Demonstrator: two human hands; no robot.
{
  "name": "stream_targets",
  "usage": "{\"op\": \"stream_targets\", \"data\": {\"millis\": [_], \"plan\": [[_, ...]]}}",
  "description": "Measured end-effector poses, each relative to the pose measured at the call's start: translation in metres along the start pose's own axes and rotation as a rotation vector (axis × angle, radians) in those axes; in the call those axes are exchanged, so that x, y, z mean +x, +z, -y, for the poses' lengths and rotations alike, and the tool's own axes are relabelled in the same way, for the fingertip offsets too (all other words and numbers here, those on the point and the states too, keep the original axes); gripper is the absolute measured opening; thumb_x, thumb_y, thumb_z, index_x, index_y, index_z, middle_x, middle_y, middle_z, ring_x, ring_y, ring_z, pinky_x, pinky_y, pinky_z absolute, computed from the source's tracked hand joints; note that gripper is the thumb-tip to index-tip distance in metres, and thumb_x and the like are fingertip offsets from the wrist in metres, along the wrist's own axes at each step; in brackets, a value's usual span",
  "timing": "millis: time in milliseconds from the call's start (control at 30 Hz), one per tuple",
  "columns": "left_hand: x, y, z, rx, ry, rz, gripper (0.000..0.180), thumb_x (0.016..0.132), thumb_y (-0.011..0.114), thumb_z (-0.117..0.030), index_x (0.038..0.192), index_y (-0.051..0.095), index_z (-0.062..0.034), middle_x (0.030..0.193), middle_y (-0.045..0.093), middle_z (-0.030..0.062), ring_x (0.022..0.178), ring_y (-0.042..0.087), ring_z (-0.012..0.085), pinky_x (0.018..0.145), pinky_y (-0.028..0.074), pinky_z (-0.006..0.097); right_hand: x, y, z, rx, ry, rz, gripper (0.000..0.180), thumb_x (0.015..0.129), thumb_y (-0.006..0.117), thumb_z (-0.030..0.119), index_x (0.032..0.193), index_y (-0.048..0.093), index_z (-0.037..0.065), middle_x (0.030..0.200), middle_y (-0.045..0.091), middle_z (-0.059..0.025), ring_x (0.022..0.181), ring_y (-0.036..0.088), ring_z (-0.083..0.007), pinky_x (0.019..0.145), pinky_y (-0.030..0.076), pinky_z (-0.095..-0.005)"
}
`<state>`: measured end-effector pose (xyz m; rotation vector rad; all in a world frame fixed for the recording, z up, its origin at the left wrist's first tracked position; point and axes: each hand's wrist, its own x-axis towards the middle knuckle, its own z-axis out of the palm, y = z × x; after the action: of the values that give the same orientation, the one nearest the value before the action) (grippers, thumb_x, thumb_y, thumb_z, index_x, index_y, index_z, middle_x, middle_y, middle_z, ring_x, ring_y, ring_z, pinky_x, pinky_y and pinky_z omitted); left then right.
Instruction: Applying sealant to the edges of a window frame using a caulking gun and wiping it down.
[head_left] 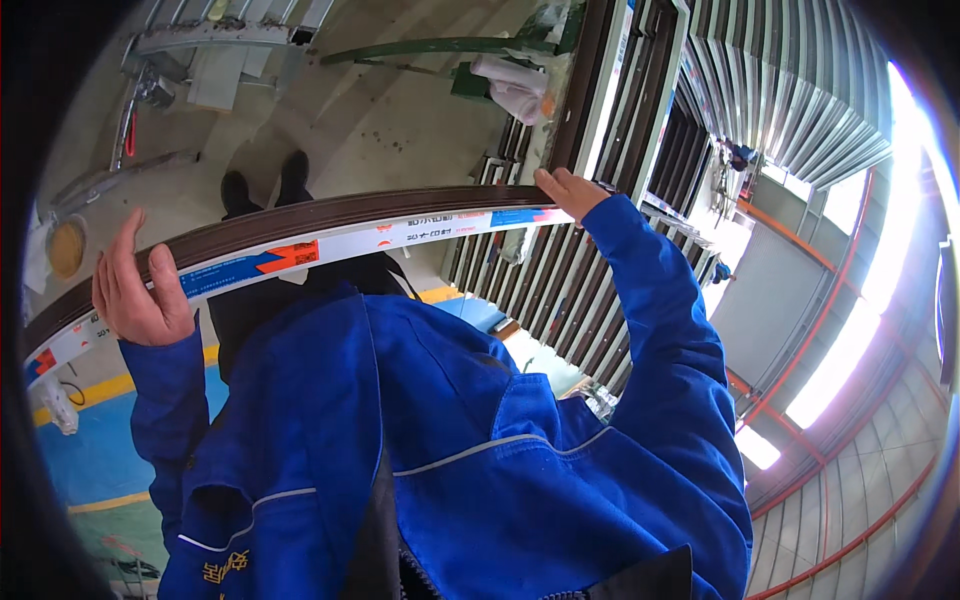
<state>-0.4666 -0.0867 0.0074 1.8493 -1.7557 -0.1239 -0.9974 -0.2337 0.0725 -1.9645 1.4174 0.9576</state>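
Both hands grasp the long brown profile bar, left hand and right hand clasping its opposite ends.

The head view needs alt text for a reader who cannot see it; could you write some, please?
A person in a blue jacket holds a long brown frame bar with a white film strip level in front of them, left hand gripping one end, right hand on the other. Stacked frames stand behind.

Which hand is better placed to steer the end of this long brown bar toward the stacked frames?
Probably the right hand. It rests on the bar at the end beside the stacked frames, while the left hand grips the far end.
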Motion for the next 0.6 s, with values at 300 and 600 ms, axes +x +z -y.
{"op": "stream_targets", "data": {"millis": [300,600], "plan": [[-0.001,-0.005,-0.003,0.045,-0.030,0.005,0.036,0.091,0.050,-0.023,0.120,0.058,-0.0036,0.113,0.064,0.0129,0.102,0.060,0.0330,0.097,0.040,0.044,0.006,0.017,-0.005,-0.359,-0.148,0.238,0.040,0.101,0.030,0.040,0.135,0.042,0.024,0.095,0.053,-0.0237,0.080,0.063,-0.0396,0.069,0.050,-0.0477],[0.004,-0.018,-0.012,0.027,-0.090,0.087,0.038,0.087,0.054,-0.021,0.120,0.055,-0.0017,0.113,0.060,0.0165,0.105,0.055,0.0360,0.101,0.035,0.048,0.004,-0.001,-0.003,-0.235,-0.099,0.257,0.046,0.099,0.037,0.037,0.144,0.032,0.030,0.099,0.058,-0.0257,0.087,0.062,-0.0445,0.078,0.048,-0.0514]]}}
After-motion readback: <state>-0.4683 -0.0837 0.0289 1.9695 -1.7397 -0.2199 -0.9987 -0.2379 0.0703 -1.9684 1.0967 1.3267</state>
